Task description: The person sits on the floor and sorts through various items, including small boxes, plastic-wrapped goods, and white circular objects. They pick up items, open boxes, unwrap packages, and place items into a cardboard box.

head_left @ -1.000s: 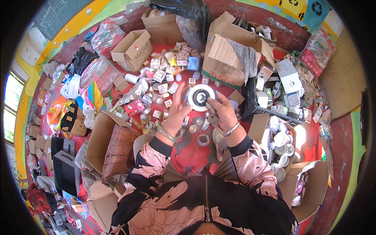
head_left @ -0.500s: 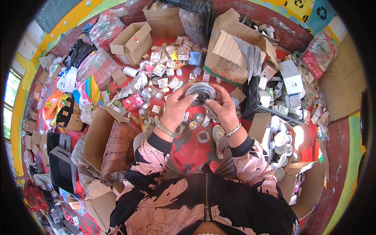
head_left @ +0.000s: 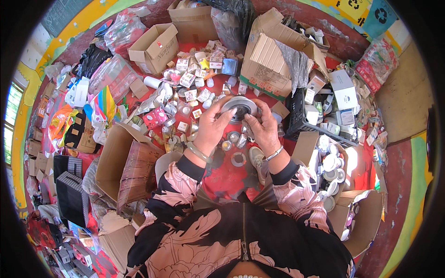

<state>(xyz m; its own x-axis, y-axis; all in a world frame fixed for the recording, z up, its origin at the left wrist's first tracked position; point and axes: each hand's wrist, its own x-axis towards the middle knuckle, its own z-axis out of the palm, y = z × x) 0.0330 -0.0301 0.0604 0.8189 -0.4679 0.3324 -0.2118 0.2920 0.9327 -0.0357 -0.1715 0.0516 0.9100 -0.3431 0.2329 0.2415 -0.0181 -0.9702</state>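
Observation:
Both of my hands hold a round downlight fitting [head_left: 240, 100], with a pale silver rim and a dark hollow middle, in front of me. My left hand [head_left: 209, 124] grips its left side, the thumb lying over the rim. On the other side my right hand [head_left: 264, 129] wraps the edge, its thumb reaching toward the dark middle. Something small and greyish by the right fingers is too unclear to name. Below the hands, on the red floor, lie a flat ring [head_left: 238, 159] and a few small round glassy pieces [head_left: 233, 136].
Small printed boxes [head_left: 187, 79] lie scattered ahead. Cardboard boxes [head_left: 154, 48] stand around me, an open one [head_left: 121, 162] on the left. To the right are a black crate [head_left: 296, 121] of packages and a carton of white round lamp parts [head_left: 330, 162]. My shoe [head_left: 257, 162] is below.
The fitting has tilted slightly within my hands. My right thumb has moved inward over its dark middle. Both hands keep hold of it.

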